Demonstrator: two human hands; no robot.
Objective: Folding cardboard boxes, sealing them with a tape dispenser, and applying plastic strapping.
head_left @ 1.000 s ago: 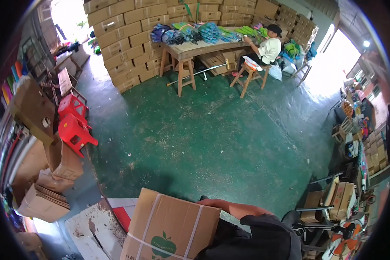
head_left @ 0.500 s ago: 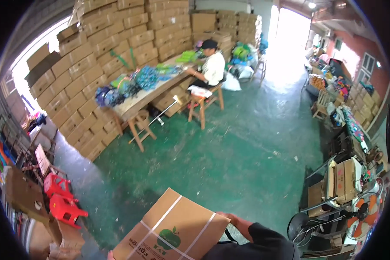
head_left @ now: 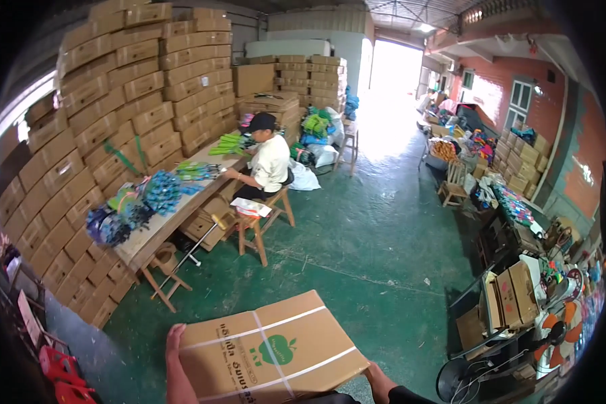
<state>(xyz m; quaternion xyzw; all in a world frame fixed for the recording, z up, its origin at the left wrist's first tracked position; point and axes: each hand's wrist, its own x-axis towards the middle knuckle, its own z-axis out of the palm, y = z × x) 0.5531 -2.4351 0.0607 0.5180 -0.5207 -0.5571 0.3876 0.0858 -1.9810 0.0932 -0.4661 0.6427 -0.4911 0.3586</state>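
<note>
A brown cardboard carton [head_left: 266, 347], bound with crossing white straps and printed with a green apple, is held up in front of me. My left hand [head_left: 175, 340] is closed on its left side, fingertips curling over the far left corner. At the right corner my right hand [head_left: 382, 382] grips the carton's edge, though its fingers are partly hidden by the cardboard. The carton's underside does not show, and its lower part runs out of the picture.
On the left, a person [head_left: 269, 158] sits on a wooden stool [head_left: 254, 242] at a long table [head_left: 158, 229] with colourful bundles. Stacked cartons [head_left: 87, 128] rise behind. Red plastic stools [head_left: 64, 367] stand lower left. To the right are a fan [head_left: 555, 334] and an opened carton [head_left: 515, 293].
The carton has turned clockwise and shifted right. My left hand has come into clear view on its side. The whole room has slid left and tilted as my head turned right.
</note>
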